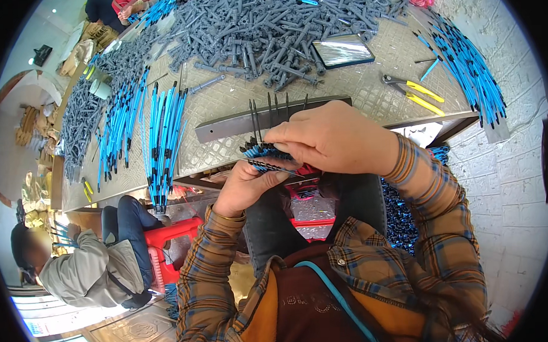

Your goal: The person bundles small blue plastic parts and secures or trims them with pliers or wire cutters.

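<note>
My left hand (241, 189) is closed round a bundle of thin blue rods with black ends (262, 152), held just off the table's near edge. Over the top of that bundle, my right hand (334, 138) is closed in a pinch; its fingertips cover whatever lies between them. Just beyond both hands, a dark metal bar (223, 130) lies across the table. Several thin black pins (277, 106) stick up beside or in front of it; their lower ends are hidden by my hands and the bundle.
Grey plastic screw-like parts (249, 31) are heaped at the back. Flat on the table (234, 90) are a phone-like slab (343, 50) and yellow-handled pliers (414, 94). Blue rods lie in piles at left (164, 133) and right (465, 65). A co-worker (95, 267) sits at left by a red stool (167, 243).
</note>
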Available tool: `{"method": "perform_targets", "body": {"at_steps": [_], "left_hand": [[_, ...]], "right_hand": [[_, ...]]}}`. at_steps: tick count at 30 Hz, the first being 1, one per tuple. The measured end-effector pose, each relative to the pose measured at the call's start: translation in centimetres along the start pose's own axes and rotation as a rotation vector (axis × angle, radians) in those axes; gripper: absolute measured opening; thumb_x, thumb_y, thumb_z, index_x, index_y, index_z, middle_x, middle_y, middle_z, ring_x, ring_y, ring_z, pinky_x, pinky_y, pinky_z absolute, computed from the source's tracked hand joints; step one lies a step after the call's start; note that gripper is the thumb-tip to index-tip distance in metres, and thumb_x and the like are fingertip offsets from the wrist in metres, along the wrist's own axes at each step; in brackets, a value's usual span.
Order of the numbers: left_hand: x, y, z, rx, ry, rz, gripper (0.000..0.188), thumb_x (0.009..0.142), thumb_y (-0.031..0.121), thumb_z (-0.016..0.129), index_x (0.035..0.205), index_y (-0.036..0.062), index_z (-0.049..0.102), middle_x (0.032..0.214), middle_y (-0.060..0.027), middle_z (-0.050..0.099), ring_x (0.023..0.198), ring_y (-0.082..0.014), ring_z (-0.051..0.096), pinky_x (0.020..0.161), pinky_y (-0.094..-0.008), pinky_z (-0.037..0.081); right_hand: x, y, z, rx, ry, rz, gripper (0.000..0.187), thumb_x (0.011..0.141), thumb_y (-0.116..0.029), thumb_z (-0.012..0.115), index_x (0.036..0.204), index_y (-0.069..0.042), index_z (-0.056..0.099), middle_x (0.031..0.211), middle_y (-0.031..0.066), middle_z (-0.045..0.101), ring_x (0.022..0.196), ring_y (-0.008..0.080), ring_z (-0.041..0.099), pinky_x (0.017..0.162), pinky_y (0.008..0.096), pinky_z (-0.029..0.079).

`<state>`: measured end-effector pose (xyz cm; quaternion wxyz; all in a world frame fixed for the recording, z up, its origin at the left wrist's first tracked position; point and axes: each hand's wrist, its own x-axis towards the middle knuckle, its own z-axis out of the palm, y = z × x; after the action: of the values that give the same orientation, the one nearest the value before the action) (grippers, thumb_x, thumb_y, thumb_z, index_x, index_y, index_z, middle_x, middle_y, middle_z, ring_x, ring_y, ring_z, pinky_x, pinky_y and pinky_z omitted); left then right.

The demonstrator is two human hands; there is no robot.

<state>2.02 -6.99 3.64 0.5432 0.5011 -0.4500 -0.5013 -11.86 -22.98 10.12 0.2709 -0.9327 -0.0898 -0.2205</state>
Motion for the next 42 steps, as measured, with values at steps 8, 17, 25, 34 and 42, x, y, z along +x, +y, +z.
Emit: {"method": "perform_targets", "body": {"at_steps": [8,17,25,34,42], "left_hand": [[-0.1,-0.7,-0.1,0.05,0.014,0.017,0.019,0.084,0.002,0.058,0.102,0.0008,0.061,0.097,-0.0021,0.062,0.091,-0.0081,0.053,0.081,-0.0241,0.043],[0.0,-0.4,-0.1,0.104,-0.005,0.013,0.018,0.084,0.003,0.058,0.102,0.0013,0.061,0.095,0.0,0.062,0.088,-0.0063,0.053,0.079,-0.0228,0.044],[0.1,-0.6,-0.3,0.105,0.002,0.036,0.017,0.085,0.003,0.058,0.101,0.0006,0.06,0.093,0.0002,0.062,0.088,-0.0061,0.053,0.079,-0.0227,0.044],[0.0,-0.9,-0.6,0.082,-0.014,0.018,0.019,0.084,0.004,0.059,0.103,0.0003,0.06,0.095,-0.0005,0.062,0.09,-0.0073,0.054,0.08,-0.0235,0.044],[0.1,-0.2,-0.6,0.073,-0.061,0.0,0.023,0.084,0.005,0.058,0.106,0.001,0.059,0.101,-0.0025,0.061,0.097,-0.0104,0.053,0.086,-0.0259,0.042]], "right_hand": [[0.2,-1.5,-0.1,-0.144,0.047,0.098,0.016,0.081,-0.019,0.057,0.094,-0.012,0.061,0.07,0.0073,0.054,0.06,0.0282,0.056,0.052,0.0364,0.044],[0.8,-0.8,1.2,-0.018,0.115,0.124,0.014,0.078,-0.016,0.058,0.089,-0.008,0.062,0.075,0.0102,0.054,0.061,0.0283,0.056,0.054,0.035,0.045],[1.0,-0.1,2.5,0.141,0.238,0.106,0.012,0.075,-0.006,0.057,0.087,-0.003,0.06,0.075,0.0108,0.052,0.061,0.0259,0.055,0.055,0.0325,0.043],[1.1,0.3,2.6,0.168,0.217,0.088,0.015,0.076,-0.007,0.058,0.091,-0.004,0.06,0.078,0.0108,0.053,0.063,0.0259,0.055,0.056,0.0321,0.044],[1.2,1.2,2.8,0.181,0.172,0.01,0.018,0.077,-0.009,0.06,0.094,-0.005,0.06,0.082,0.0108,0.053,0.068,0.025,0.055,0.058,0.0315,0.045]]}}
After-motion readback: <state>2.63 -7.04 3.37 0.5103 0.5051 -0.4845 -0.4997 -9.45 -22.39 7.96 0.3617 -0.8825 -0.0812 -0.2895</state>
